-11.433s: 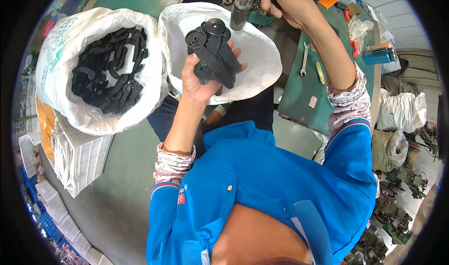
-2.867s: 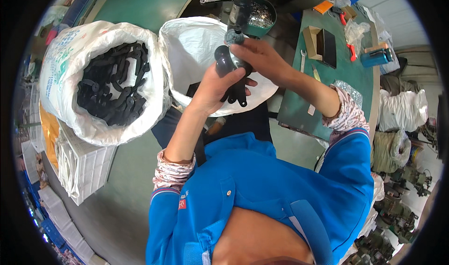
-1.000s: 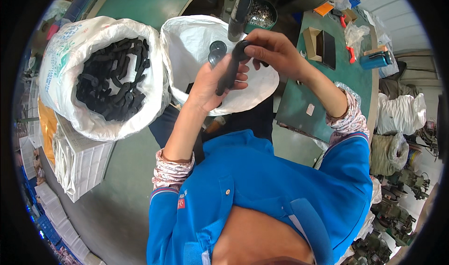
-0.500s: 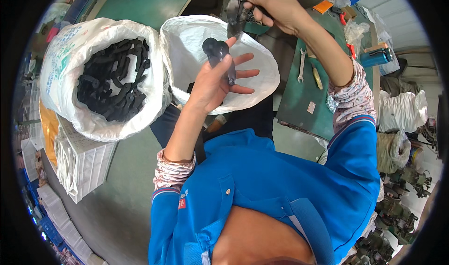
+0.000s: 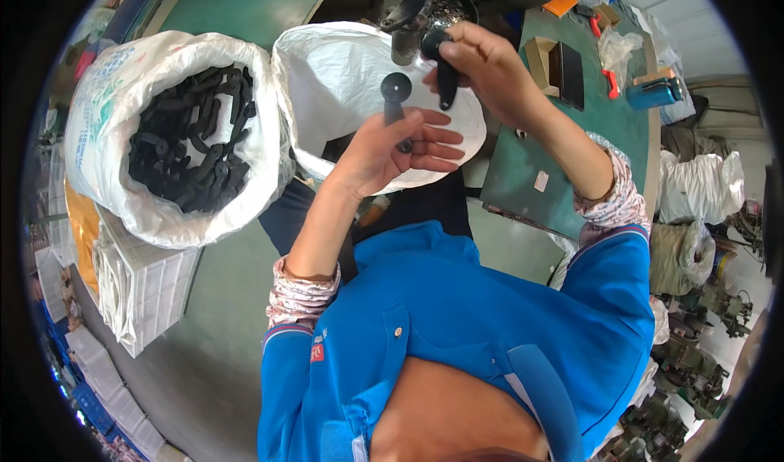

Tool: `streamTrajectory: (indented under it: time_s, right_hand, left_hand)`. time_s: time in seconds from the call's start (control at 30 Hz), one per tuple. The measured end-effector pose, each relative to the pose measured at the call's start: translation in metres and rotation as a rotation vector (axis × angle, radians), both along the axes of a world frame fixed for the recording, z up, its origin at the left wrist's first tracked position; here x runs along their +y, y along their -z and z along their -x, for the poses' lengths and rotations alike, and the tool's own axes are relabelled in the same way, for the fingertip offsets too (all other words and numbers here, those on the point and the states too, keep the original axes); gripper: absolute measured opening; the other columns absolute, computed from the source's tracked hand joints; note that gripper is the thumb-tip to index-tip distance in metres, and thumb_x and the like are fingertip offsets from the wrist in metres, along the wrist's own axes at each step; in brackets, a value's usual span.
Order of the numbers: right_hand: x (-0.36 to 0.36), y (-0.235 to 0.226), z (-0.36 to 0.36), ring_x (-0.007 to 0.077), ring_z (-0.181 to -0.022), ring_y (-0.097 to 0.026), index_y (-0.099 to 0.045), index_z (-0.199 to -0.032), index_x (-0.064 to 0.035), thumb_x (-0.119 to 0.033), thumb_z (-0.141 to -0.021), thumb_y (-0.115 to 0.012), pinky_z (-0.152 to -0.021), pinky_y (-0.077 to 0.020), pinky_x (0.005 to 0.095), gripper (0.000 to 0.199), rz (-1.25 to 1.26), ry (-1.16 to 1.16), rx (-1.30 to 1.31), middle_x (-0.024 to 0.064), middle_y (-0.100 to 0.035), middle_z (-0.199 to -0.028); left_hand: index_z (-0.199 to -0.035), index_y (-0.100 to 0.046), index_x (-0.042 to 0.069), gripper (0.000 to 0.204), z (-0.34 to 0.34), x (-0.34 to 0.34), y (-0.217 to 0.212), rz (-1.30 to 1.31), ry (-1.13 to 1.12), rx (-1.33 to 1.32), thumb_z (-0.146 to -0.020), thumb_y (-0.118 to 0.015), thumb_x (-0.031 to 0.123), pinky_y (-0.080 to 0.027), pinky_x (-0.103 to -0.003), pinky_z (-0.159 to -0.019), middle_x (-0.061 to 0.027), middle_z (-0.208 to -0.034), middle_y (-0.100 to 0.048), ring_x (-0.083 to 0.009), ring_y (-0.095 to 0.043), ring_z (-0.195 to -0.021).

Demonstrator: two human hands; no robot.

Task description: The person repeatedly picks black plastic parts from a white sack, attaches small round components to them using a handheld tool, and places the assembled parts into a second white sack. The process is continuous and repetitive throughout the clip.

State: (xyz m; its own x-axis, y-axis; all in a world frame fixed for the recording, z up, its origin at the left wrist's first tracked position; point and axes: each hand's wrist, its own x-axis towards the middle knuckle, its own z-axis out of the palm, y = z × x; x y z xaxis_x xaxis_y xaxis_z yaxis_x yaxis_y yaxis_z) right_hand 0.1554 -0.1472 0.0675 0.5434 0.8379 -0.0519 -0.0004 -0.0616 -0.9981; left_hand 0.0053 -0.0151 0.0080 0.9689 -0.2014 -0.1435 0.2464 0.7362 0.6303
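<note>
My left hand [image 5: 384, 148] is palm up over a white sack, its thumb pressing a black part [image 5: 396, 88] with a round head and narrow shank against the fingers. The other fingers are extended. To its upper right, my right hand [image 5: 490, 66] pinches a similar black part [image 5: 447, 82], round head up and shank hanging down. The two parts are apart. Right behind them stands a metal machine post [image 5: 405, 44] with a lever. The white sack [image 5: 318, 62] gapes open under my hands, and some dark pieces show inside, partly hidden by my left hand.
A second white sack [image 5: 106, 127] at the left holds several black parts [image 5: 192, 148]. A bowl of small shiny pieces [image 5: 447, 9] sits behind the machine post. On the green bench [image 5: 510, 180] are an open carton [image 5: 539, 60] and a blue bottle [image 5: 656, 95]. A white crate [image 5: 155, 299] stands lower left.
My right hand has come down from the machine post toward my left hand, a black part now plainly in its fingers. My left fingers have drawn in slightly, and the left part stands more upright.
</note>
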Motion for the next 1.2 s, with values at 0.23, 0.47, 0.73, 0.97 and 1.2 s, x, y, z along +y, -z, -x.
streamTrajectory:
  time_s: [0.23, 0.47, 0.73, 0.97, 1.2]
  right_hand:
    - [-0.001, 0.017, 0.018, 0.0053, -0.072, -0.058, -0.064, -0.12, -0.0075, -0.009, -0.096, -0.054, -0.061, -0.0465, 0.0202, 0.026, 0.082, -0.118, -0.309, 0.0021, -0.065, -0.085]
    - [0.008, -0.018, -0.023, 0.0083, -0.07, -0.06, -0.054, -0.129, -0.0008, -0.017, -0.094, -0.058, -0.059, -0.047, 0.021, 0.039, -0.198, 0.125, -0.216, 0.0056, -0.065, -0.086]
    - [0.061, -0.068, -0.053, 0.0106, -0.043, -0.051, -0.061, -0.094, 0.0026, -0.015, -0.096, -0.049, -0.039, -0.0392, 0.0237, 0.021, 0.115, 0.173, -0.079, 0.009, -0.065, -0.073]
    - [0.03, -0.026, -0.032, 0.008, -0.047, -0.051, -0.042, -0.136, -0.0012, -0.029, -0.097, -0.053, -0.036, -0.0307, 0.0188, 0.049, 0.149, 0.122, -0.2, 0.0081, -0.064, -0.08]
    - [0.017, -0.019, -0.028, 0.0072, -0.043, -0.05, -0.054, -0.115, -0.0014, -0.031, -0.096, -0.056, -0.038, -0.0322, 0.0199, 0.036, 0.135, 0.111, -0.015, 0.0088, -0.063, -0.073]
  left_hand:
    - [-0.122, -0.046, -0.008, 0.044, 0.005, 0.0, 0.0, -0.002, 0.162, -0.007, -0.097, -0.049, 0.028, -0.057, -0.039, -0.078, -0.0237, -0.1, -0.063, -0.0317, -0.067, -0.089]
    - [-0.132, -0.039, -0.004, 0.049, 0.002, -0.004, 0.001, -0.027, 0.03, -0.069, -0.096, -0.051, 0.027, -0.056, -0.038, -0.08, -0.0231, -0.109, -0.061, -0.0283, -0.065, -0.097]
    - [-0.131, -0.044, -0.002, 0.045, 0.004, -0.012, -0.002, -0.074, 0.0, -0.076, -0.094, -0.053, 0.022, -0.056, -0.037, -0.079, -0.0191, -0.104, -0.064, -0.0253, -0.065, -0.094]
    - [-0.133, -0.039, -0.005, 0.064, 0.057, 0.04, -0.114, -0.425, -0.557, -0.673, -0.083, -0.067, 0.023, -0.051, -0.038, -0.08, -0.0232, -0.112, -0.057, -0.0287, -0.06, -0.093]
    - [-0.134, -0.05, 0.008, 0.082, 0.127, 0.104, -0.185, -0.826, -0.917, -1.166, -0.072, -0.074, 0.056, -0.03, -0.052, -0.104, -0.0163, -0.151, -0.02, -0.0312, -0.035, -0.128]
